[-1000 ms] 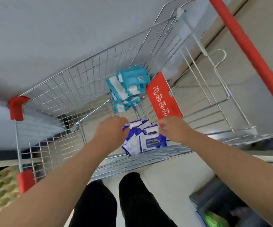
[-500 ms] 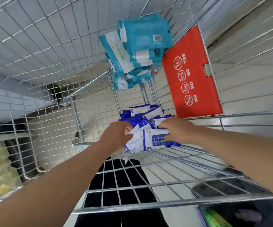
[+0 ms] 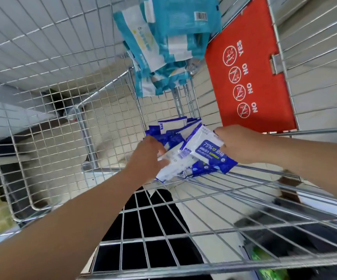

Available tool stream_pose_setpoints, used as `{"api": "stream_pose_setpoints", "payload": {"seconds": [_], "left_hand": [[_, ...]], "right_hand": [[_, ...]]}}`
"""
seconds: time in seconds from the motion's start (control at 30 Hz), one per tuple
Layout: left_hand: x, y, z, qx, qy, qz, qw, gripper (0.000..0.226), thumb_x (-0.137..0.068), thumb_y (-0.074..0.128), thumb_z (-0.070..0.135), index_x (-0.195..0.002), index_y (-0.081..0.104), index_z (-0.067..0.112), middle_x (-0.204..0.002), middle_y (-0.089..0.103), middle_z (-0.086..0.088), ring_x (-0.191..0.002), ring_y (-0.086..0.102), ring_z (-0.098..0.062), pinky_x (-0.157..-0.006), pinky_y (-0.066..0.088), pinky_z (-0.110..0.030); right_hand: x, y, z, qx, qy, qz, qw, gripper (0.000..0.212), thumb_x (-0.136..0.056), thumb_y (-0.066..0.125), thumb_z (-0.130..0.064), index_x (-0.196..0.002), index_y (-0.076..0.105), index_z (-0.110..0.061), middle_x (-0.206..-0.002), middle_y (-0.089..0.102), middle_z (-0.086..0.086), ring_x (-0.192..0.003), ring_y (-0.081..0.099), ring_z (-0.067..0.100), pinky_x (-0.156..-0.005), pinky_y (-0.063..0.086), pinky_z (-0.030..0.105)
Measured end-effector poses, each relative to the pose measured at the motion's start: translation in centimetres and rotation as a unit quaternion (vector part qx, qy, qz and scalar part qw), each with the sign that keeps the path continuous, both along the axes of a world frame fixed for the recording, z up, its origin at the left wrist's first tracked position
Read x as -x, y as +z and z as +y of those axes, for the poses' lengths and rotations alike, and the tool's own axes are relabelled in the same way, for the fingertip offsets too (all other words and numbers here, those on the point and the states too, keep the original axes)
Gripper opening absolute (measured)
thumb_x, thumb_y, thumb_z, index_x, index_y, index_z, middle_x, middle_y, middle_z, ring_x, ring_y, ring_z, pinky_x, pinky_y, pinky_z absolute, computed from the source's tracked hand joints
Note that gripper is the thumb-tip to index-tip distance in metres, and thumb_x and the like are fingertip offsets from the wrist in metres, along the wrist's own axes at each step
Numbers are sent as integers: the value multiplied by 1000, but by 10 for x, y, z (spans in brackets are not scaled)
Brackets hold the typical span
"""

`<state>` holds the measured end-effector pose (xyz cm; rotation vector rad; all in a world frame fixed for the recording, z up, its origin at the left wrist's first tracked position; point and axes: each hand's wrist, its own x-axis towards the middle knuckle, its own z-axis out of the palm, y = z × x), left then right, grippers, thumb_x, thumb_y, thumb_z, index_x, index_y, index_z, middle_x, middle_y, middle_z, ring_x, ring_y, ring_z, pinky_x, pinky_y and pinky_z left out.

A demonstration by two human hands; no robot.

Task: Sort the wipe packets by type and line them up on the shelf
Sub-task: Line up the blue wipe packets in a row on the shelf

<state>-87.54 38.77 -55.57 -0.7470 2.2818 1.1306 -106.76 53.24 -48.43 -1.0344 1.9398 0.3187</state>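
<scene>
From the head camera, looking down into a wire shopping cart (image 3: 42, 57): both of the person's bare arms reach in to a pile of blue-and-white wipe packets (image 3: 169, 134) heaped in the cart's near corner, against the wire. The right hand (image 3: 238, 146) grips one blue packet (image 3: 208, 152), printed "75%" and "Alcohol Wipes", by its upper edge, fingers curled over that edge, the packet tilted and lying on top of the pile. The left hand (image 3: 145, 156) closes on a white-backed packet (image 3: 173, 162) just beside it, a barcode showing on its face; the back of the hand hides most of the fingers, so how far round they wrap cannot be told. Further along the cart, well apart from the blue pile, a bunch of teal packets (image 3: 167, 41) rests against the wire. A red flap (image 3: 250, 67) with round warning signs marked "YES" and "NO" sits on the cart's right side, near the right hand. Dark trouser legs (image 3: 153, 219) show through the near wire grid, below the arms.
</scene>
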Motion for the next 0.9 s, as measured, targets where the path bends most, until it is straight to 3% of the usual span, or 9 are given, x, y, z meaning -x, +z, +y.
{"api": "stream_pose_setpoints", "payload": {"seconds": [0.13,0.27,0.47,0.53,0.63,0.8,0.9], "left_hand": [[-2,0,-3,-35,39,15,999,14,-82,71,19,-86,58,19,-96,56,4,-85,54,-16,-76,42,-26],[-4,1,-5,-84,84,7,993,28,-77,73,11,-99,55,15,-93,60,-1,-78,55,-16,-69,42,-22],[-17,11,-30,-92,57,-47,993,18,-87,67,18,-103,62,12,-97,61,2,-89,58,-16,-67,41,-18],[-23,14,-37,-105,72,-48,991,20,-89,65,18,-107,58,14,-99,58,4,-91,55,-12,-70,39,-16],[-33,16,-44,-147,127,-62,979,17,-89,65,14,-101,53,15,-99,61,6,-84,57,-9,-68,43,-18],[-41,19,-46,-179,187,-72,963,16,-92,61,15,-106,53,16,-108,67,1,-95,65,-20,-75,52,-30],[-40,29,-49,-201,214,-59,954,20,-92,62,15,-110,53,17,-108,69,2,-95,67,-19,-82,55,-39]], "right_hand": [[-1,5,2,31,-42,6,999,22,-90,48,-1,-78,36,-16,-72,39,-5,-73,44,19,-61,30,26],[-2,1,3,51,-99,10,994,15,-89,48,2,-86,38,-8,-74,45,2,-67,48,21,-50,32,29],[-15,-13,3,97,-129,-10,987,12,-85,51,3,-90,46,-7,-92,53,8,-80,52,22,-64,42,34],[-21,-16,2,103,-124,7,987,21,-84,53,0,-79,39,-15,-91,46,4,-81,48,21,-66,35,30],[-26,-18,0,94,-93,57,990,24,-86,56,-8,-85,34,-17,-92,40,0,-82,46,20,-67,34,29],[-30,-16,-4,77,-16,111,991,29,-82,64,-17,-106,48,-15,-98,60,3,-91,56,24,-61,35,28],[-33,-13,-13,20,30,81,996,16,-85,60,-18,-85,44,-17,-87,50,2,-92,46,23,-66,33,29]]}}
